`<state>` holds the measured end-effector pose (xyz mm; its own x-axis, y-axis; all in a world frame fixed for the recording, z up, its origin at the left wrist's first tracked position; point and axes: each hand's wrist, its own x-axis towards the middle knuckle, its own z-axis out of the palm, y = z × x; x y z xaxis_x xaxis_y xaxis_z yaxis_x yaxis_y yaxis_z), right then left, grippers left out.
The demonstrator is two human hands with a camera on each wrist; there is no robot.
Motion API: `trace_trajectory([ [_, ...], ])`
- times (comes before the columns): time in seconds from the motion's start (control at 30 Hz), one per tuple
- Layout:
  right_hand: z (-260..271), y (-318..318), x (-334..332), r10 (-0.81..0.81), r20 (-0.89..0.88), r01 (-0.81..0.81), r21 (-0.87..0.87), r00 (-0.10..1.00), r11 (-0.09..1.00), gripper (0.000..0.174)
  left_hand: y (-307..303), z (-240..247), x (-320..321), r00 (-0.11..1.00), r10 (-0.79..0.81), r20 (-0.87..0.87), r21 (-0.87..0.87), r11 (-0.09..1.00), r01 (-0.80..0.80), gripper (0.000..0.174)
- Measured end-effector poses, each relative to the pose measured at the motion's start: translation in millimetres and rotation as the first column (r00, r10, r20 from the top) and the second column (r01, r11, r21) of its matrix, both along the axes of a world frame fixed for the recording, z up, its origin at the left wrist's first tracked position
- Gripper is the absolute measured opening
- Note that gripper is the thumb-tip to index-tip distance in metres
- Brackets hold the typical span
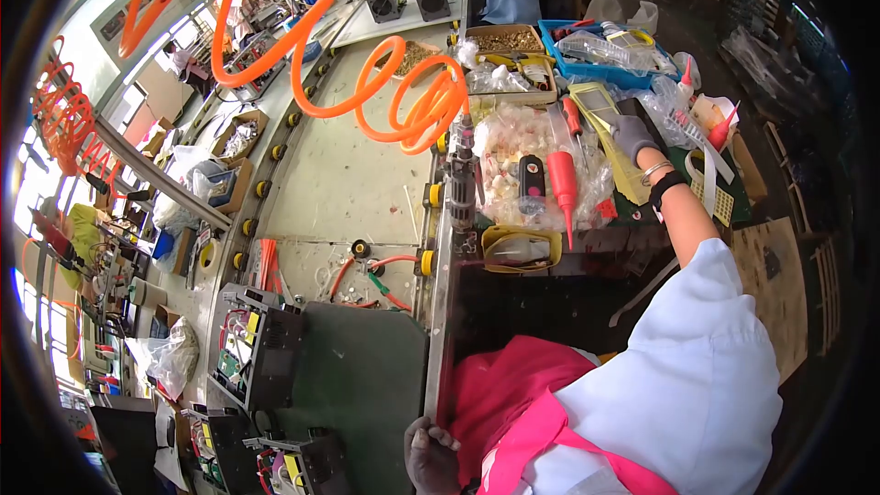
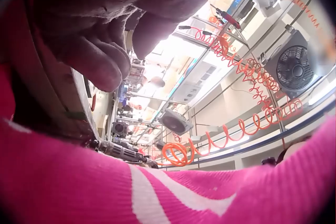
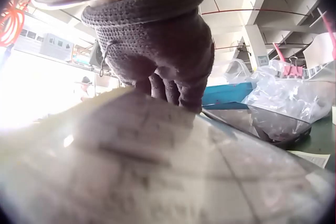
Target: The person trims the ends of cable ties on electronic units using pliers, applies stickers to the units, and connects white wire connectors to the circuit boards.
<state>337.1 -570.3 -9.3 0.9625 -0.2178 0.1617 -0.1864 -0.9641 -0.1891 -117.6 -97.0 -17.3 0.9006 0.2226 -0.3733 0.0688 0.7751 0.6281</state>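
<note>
My right hand, in a grey knit glove, is stretched out over the parts table at a yellow-edged plastic sleeve. In the right wrist view, a printed sheet under clear plastic fills the foreground; the gloved fingers reach down past its far edge. Their tips are hidden, so I cannot tell whether they pinch it. My left hand, also gloved, hangs low beside the metal rail, in front of the pink apron. Its fingers are loosely curled with nothing between them.
A bag of small white parts bears a red squeeze bottle and a black device. Behind stands a blue bin. An orange coiled hose hangs over the conveyor. Open electronic units stand left.
</note>
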Motion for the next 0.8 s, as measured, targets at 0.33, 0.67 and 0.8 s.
trace_trajectory([
  [0.33,112,93,-97,0.401,0.656,-0.658,0.198,0.640,0.727,0.023,-1,44,30,0.996,0.087,-0.026,0.566,0.823,-0.058,0.036],
  [0.67,73,387,-329,0.847,0.480,-0.941,0.116,-0.226,-0.317,0.017,29,41,11,0.924,0.352,0.146,0.622,0.694,-0.363,0.033],
  [0.8,100,426,-314,0.724,0.625,-0.856,0.167,-0.292,-0.490,0.022,46,48,-42,0.945,0.327,0.026,0.677,0.689,-0.257,0.025],
])
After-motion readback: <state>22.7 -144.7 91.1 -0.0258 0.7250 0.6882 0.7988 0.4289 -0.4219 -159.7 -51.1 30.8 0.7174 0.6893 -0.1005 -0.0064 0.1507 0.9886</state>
